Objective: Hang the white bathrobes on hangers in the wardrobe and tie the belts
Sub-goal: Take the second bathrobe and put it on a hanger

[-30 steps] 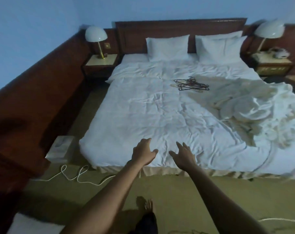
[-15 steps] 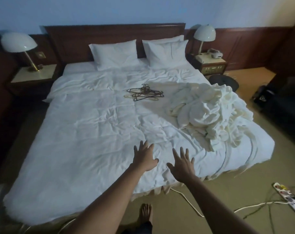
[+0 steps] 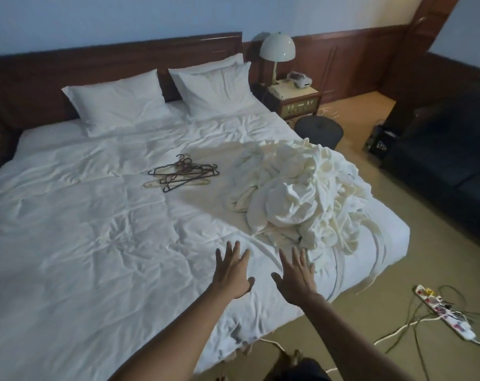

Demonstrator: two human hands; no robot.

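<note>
Bathrobes [image 3: 302, 193] are lying bunched in one white heap on the right side of the bed [image 3: 95, 243], toward the foot corner, with long belts [image 3: 370, 237] trailing off the mattress edge toward the floor. How many robes are being counted in the heap cannot be told. Hangers [image 3: 182, 174] are being kept in a loose tangle on the bed cover, left of the heap and apart from it, some dark and a couple pale.

Nothing is being held. The left hand [image 3: 232, 273] is being stretched out over the bed with fingers straight and spread, grip fully open, empty. The right hand [image 3: 296, 273] is likewise being held open and empty, fingers straight, its fingertips just beside the near edge of the heap; contact cannot be told.

Progress is being judged as at the very start: no robe is on a hanger, no belt is being tied, and no wardrobe is showing in view. Everything is being left to do: separating one robe from the pile, picking a hanger out of the tangle, threading it through the shoulders, carrying it to the wardrobe, tying the belt, then repeating.

Also in view: two pillows [image 3: 123, 103], a lamp [image 3: 277, 48] on a nightstand, a power strip [image 3: 442, 312] with cables on the floor.
</note>
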